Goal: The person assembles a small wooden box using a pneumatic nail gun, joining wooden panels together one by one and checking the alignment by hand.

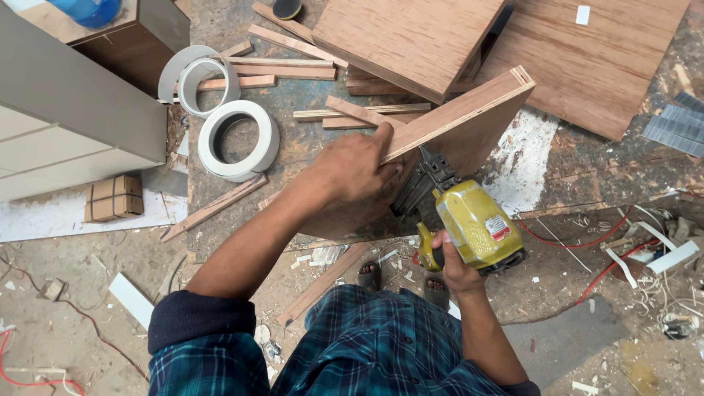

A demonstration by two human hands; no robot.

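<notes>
Head view: hands on plywood panel (469,121), nail gun (477,224).

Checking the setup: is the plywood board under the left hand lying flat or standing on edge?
On edge, tilted. The plywood board shows its thin top edge; the left hand steadies it, the right hand holds the yellow nail gun.

Bench top crowded; upright plywood panel (469,121) stands on edge across the middle, blocking passage from near side to far; left hand (356,165) grips its top edge, right hand (455,264) holds yellow nail gun (473,224) tight against its near face; loose wood strips (293,66) litter the surface behind; two rolls of white edge banding (238,139) fill the left part; grey cabinet (73,117) closes off the left side; open patch of bare bench right of the panel, around the white smear (524,158); staple strips (678,125) lie at the far right.
</notes>
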